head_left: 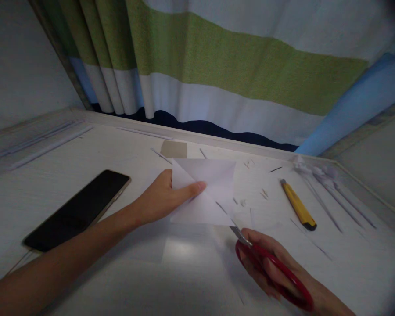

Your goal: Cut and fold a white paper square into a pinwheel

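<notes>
A square of white paper [213, 175] with a diagonal crease is pinched in my left hand [171, 193], thumb on top and the fingers hidden beneath. It is held above the white tabletop [128, 281]. Red-handled scissors [283, 267] are in my right hand [273, 259], its fingers in and around the handle loops. Their blades are at the lower right corner of the paper, along the diagonal line, where a cut seems to run; how far apart the blades are I cannot tell.
A dark phone [79, 208] lies at the left, close to my left forearm. To the right are a yellow utility knife [298, 204], rolled paper sticks [339, 199] and small scraps [265, 193]. A greyish card [174, 149] lies behind the paper, before a striped curtain [237, 61].
</notes>
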`<control>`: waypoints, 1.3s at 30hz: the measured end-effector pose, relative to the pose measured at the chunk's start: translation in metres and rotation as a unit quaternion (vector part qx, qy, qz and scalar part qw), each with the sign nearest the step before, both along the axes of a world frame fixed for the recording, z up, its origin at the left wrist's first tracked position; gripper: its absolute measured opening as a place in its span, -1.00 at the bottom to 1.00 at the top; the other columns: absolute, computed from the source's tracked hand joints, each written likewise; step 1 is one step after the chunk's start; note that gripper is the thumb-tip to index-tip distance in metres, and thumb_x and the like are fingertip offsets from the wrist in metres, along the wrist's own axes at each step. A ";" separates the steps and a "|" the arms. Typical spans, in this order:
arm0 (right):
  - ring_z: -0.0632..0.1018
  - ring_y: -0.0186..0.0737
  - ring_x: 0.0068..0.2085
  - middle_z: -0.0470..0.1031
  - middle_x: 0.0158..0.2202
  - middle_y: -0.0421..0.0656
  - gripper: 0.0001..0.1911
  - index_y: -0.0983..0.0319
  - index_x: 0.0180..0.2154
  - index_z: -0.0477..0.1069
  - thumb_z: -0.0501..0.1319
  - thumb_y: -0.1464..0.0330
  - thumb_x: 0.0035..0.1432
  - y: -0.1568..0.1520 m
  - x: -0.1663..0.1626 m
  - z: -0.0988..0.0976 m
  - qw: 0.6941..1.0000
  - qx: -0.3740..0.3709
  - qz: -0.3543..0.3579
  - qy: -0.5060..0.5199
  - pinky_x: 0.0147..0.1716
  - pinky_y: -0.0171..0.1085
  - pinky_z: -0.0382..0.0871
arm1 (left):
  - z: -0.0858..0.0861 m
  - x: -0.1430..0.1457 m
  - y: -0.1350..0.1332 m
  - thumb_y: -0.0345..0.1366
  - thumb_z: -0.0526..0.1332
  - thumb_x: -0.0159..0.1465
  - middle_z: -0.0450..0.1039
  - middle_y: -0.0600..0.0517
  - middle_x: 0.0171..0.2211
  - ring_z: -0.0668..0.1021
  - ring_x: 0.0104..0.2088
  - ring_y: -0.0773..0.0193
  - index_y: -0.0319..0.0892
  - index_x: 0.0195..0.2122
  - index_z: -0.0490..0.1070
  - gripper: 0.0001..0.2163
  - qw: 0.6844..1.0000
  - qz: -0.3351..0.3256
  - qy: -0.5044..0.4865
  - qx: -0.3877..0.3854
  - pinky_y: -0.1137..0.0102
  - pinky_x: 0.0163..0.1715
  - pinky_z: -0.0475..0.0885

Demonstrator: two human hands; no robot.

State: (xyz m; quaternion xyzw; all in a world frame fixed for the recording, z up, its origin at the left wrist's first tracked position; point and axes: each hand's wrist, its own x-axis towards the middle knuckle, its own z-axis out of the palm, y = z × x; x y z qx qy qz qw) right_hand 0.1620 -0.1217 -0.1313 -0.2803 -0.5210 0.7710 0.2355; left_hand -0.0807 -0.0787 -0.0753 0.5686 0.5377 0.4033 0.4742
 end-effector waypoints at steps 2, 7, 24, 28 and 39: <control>0.06 -0.64 -0.72 0.11 -0.61 -0.36 -0.59 0.25 -0.34 0.17 0.15 0.05 -0.04 0.000 0.000 0.000 1.000 0.001 0.000 0.001 -0.79 -0.60 -0.04 | -0.001 0.001 0.000 -0.14 0.23 0.02 0.52 0.06 -0.34 0.54 -0.37 0.26 -0.16 -0.28 0.40 -0.72 1.000 0.005 -0.002 0.009 0.53 -0.46 0.45; 0.07 -0.64 -0.70 0.13 -0.56 -0.33 -0.59 0.25 -0.32 0.17 0.14 0.05 -0.03 0.000 0.001 0.000 1.000 0.000 0.003 -0.006 -0.78 -0.60 -0.03 | 0.009 0.005 -0.001 -0.18 0.21 0.04 0.52 0.01 -0.34 0.54 -0.37 0.23 -0.21 -0.31 0.41 -0.75 1.000 -0.001 0.009 -0.019 0.50 -0.44 0.45; 0.10 -0.65 -0.71 0.17 -0.56 -0.33 -0.61 0.26 -0.35 0.16 0.15 0.07 -0.02 0.000 0.000 0.003 1.000 -0.003 0.002 0.001 -0.78 -0.60 -0.01 | 0.014 0.006 -0.005 -0.19 0.18 0.05 0.51 -0.03 -0.30 0.53 -0.29 0.16 -0.24 -0.27 0.41 -0.73 0.998 -0.045 0.036 -0.019 0.44 -0.35 0.44; 0.09 -0.64 -0.73 0.13 -0.61 -0.36 -0.59 0.27 -0.35 0.17 0.13 0.05 -0.02 0.001 -0.001 0.003 1.000 -0.003 -0.008 -0.007 -0.80 -0.59 -0.04 | 0.014 0.007 -0.005 -0.18 0.18 0.04 0.51 -0.02 -0.28 0.53 -0.27 0.15 -0.22 -0.27 0.41 -0.73 0.998 -0.030 0.046 -0.008 0.44 -0.31 0.43; 0.11 -0.62 -0.72 0.14 -0.60 -0.35 -0.62 0.27 -0.33 0.16 0.12 0.08 0.01 0.000 0.004 -0.005 1.000 0.006 0.009 0.005 -0.78 -0.58 -0.01 | 0.018 0.007 -0.008 -0.17 0.19 0.02 0.51 -0.03 -0.26 0.52 -0.26 0.16 -0.25 -0.25 0.42 -0.69 0.997 -0.037 0.068 0.000 0.47 -0.30 0.43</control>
